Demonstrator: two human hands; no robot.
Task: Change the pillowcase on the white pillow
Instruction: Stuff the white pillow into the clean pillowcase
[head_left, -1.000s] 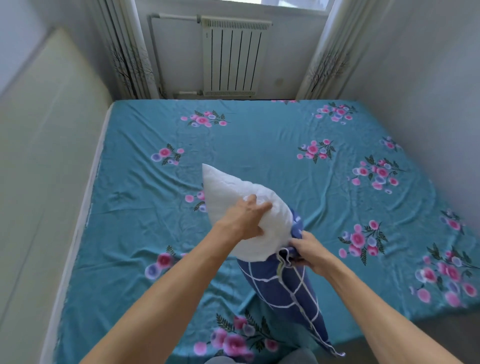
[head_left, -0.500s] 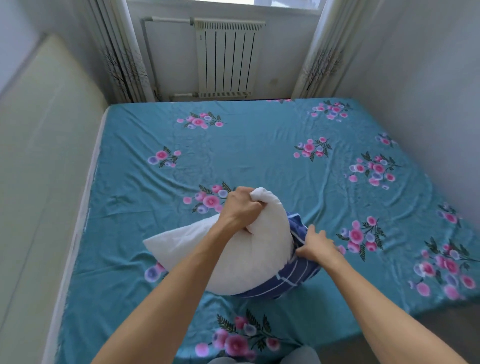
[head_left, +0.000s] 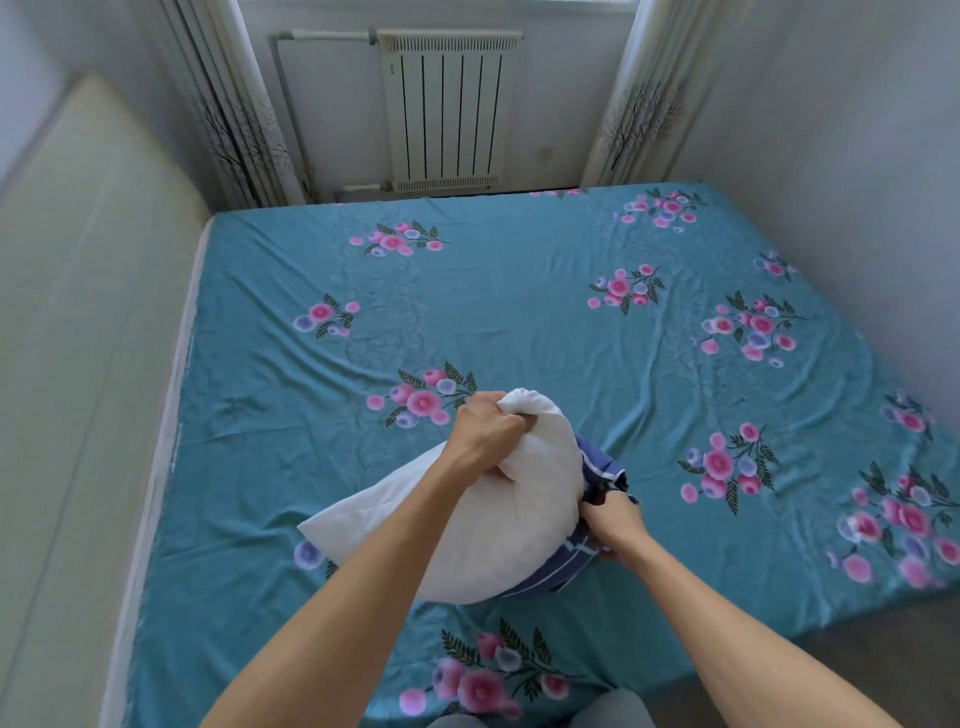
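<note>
I'm gripping the white pillow (head_left: 498, 525) with my left hand (head_left: 485, 434), right hand (head_left: 615, 525) pinching the blue pillowcase (head_left: 597, 462) so it's peeling off over the bed (head_left: 519, 312).

A second ago we held the white pillow (head_left: 483, 525) up high. Now we have pulled it down flat onto the bed (head_left: 519, 322). Our left hand (head_left: 485, 434) bunches its top. Our right hand (head_left: 613, 522) has slid lower and grips the blue pillowcase (head_left: 597, 465), now squashed.
</note>
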